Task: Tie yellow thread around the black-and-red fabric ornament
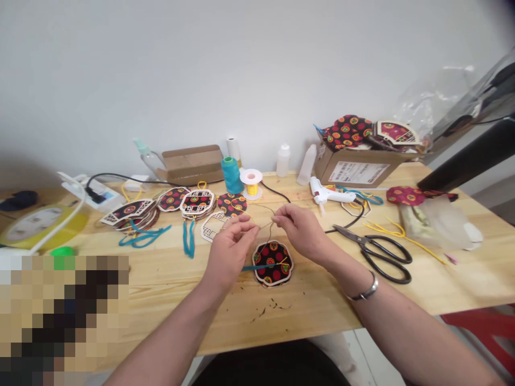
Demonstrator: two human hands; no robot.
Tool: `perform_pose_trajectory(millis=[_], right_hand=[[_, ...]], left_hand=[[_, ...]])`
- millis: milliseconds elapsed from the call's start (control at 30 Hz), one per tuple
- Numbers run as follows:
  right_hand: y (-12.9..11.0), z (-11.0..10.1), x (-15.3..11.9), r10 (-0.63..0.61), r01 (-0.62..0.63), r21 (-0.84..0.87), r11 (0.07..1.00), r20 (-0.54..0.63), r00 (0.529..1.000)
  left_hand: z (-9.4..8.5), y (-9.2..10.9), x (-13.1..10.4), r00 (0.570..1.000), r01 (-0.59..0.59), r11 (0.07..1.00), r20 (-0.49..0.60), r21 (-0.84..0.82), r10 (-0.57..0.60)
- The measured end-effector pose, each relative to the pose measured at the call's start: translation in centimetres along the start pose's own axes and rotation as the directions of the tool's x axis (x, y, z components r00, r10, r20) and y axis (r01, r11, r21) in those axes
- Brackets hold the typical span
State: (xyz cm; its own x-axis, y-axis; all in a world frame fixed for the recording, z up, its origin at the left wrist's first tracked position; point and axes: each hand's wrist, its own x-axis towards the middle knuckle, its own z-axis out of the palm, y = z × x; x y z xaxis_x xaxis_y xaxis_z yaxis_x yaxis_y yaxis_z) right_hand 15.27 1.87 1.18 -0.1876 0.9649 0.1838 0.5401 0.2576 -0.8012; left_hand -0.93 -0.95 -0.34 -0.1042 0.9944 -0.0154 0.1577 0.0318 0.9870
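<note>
A: Since your hands are the busy part, starting there: your left hand (231,244) has thumb and fingertips pinched together on a thin, brownish cord (264,226), yeah?

B: Looks like it, and your right hand (298,228) is nipping the same stringy stuff just beside it, with a shiny metal bangle (367,288) round that wrist. The cord's strung between your fingertips, and a wavy length hangs down towards the scalloped ornament (277,276) lying flat below.

A: That one's nice: black fabric with round red and yellow motifs, pale rigid rim. You've got a soft teal strand (259,267) lying across it too.

B: Further out on your right, there's the scissors (363,245) with big looped black handles, and behind them a smooth white glue gun (333,194). All on grainy pale wood, your table (322,308).

A: Over to your left are the latticework ornament (197,203) with teal tails and some fan-shaped pieces (132,212). Behind your hands: a fat teal thread cone (232,179) next to the yellow spool (251,189).

B: Then a cardboard box (350,171) at back right, patterned fabric bits poking out.
</note>
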Motion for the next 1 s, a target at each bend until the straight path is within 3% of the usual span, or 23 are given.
perform_pose_trajectory(millis=[167,333,500,633,867,1000], right_hand=[[0.0,0.0,0.0,0.023,-0.026,-0.065,0.998,-0.040,0.999],[0.2,0.1,0.1,0.117,-0.117,0.181,0.976,0.010,0.993],[-0.4,0.2,-0.1,0.180,-0.286,0.586,0.758,0.234,0.955],[-1.1,0.0,-0.3,0.139,-0.362,0.675,0.642,0.362,0.922],[-0.7,0.1,-0.4,0.133,-0.350,0.672,0.653,0.353,0.926],[-0.6,0.2,-0.3,0.144,-0.328,0.623,0.711,0.328,0.934]], left_hand=[[0.0,0.3,-0.1,0.997,-0.037,0.996,0.072,0.081,0.031],[0.3,0.7,-0.5,0.978,-0.065,0.994,0.205,0.092,0.045],[0.5,0.3,-0.6,0.956,-0.105,0.992,0.282,0.070,0.081],[0.5,0.2,-0.7,0.946,-0.101,0.993,0.313,0.053,0.080],[0.6,0.6,-0.8,0.948,-0.033,0.999,0.316,0.003,0.030],[0.7,0.6,-0.9,0.963,0.087,0.974,0.266,-0.207,-0.029]])
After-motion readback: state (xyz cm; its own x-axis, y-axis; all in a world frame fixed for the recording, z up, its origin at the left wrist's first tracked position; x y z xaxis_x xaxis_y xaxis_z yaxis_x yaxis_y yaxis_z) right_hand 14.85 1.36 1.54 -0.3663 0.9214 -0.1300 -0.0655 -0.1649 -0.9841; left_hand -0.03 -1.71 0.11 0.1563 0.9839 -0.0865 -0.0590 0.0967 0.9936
